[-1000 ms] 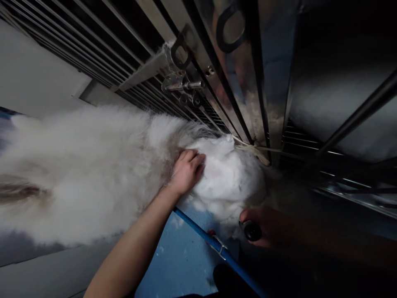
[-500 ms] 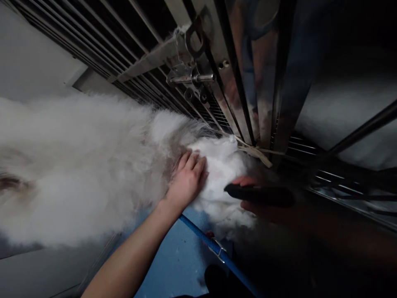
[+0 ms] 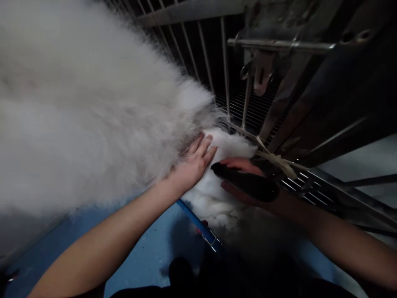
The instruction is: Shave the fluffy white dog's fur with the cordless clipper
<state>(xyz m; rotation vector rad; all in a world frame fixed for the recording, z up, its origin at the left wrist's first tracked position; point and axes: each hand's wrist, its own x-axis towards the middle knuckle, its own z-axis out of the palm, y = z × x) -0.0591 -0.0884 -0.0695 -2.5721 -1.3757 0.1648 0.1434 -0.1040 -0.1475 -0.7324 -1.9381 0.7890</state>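
Observation:
A large animal with long, fluffy white fur (image 3: 77, 107), probably a dog, fills the left side of the head view; its head cannot be made out. My left hand (image 3: 192, 165) lies on the fur with its fingers stretched out, at the border between long greyish hair and a shorter, whiter area (image 3: 228, 142). Just to the right, my right hand (image 3: 243, 164) is wrapped round a black hair clipper (image 3: 249, 185), its narrow end pointing left towards the white fur. The clipper's cutting edge is hard to see in the dim light.
Metal cage bars (image 3: 204, 54) run along the back, with a sliding bolt (image 3: 279, 44) on the door. A pale strip of cloth (image 3: 283, 165) is knotted round a low bar. A blue leash (image 3: 190, 212) with a metal buckle crosses above the blue floor (image 3: 139, 256).
The view has turned and come closer to the animal and cage. My right hand has moved the clipper nearer to my left hand, which stays on the fur.

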